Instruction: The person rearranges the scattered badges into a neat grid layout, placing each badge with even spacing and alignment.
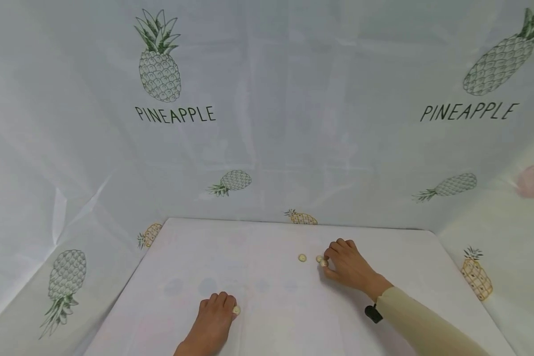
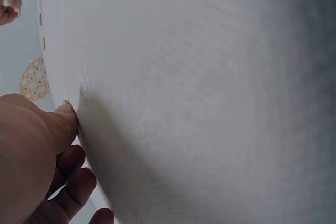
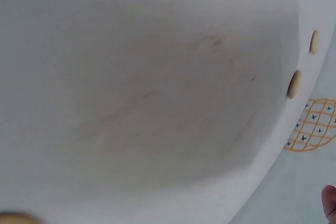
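Observation:
My left hand (image 1: 212,319) pinches a small round pale-yellow disc (image 1: 236,310) low over the near middle of the table. In the left wrist view, the edge of that disc (image 2: 65,102) shows beyond the thumb tip. My right hand (image 1: 349,264), farther back and to the right, holds a similar disc (image 1: 324,263) between thumb and fingers. Right by those fingertips a second disc (image 1: 319,258) lies on the table, and a third loose disc (image 1: 302,257) lies farther left. The right wrist view shows the two loose discs edge-on, the nearer disc (image 3: 295,84) larger.
A white cloth covers the table (image 1: 276,336). Behind it hangs a pale curtain (image 1: 293,123) printed with pineapples, and more printed sheeting (image 1: 516,237) stands at the sides. A dark band (image 1: 374,313) is on the right wrist, beside a light sleeve (image 1: 420,321).

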Tool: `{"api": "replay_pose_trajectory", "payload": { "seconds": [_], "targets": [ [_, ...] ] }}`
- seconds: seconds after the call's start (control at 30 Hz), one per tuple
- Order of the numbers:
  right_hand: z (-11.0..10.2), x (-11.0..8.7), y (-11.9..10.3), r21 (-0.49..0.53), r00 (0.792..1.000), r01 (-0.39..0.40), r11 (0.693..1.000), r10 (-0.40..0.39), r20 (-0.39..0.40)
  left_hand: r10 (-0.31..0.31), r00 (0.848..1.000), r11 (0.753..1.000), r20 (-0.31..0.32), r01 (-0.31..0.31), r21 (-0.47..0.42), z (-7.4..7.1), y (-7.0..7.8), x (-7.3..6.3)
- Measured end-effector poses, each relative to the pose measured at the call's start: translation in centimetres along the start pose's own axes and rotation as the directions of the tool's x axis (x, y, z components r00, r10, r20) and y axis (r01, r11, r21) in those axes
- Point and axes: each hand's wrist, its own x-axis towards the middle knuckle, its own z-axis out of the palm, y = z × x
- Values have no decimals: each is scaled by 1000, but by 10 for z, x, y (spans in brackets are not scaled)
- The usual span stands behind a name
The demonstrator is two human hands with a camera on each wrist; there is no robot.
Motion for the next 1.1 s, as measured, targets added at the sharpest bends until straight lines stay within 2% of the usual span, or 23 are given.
{"api": "replay_pose_trajectory", "payload": {
  "seconds": [0.3,0.47,0.63,0.97,1.1],
  "targets": [
    [18,33,-14,23,997,5,1000,-7,81,-13,999,1000,37,13,-16,5,2,-1],
    [28,44,-21,53,997,30,998,-34,75,-24,999,999,47,26,-30,7,1,-1],
    [36,55,-31,58,996,54,997,-58,73,-22,999,999,31,23,-34,5,1,0],
    [51,80,-56,138,986,6,990,-29,166,-19,999,1000,46,20,-9,1,-1,-1],
    [55,86,-61,146,984,-9,989,-18,177,-18,999,1000,44,19,-14,2,-4,-1]
  ]
}}
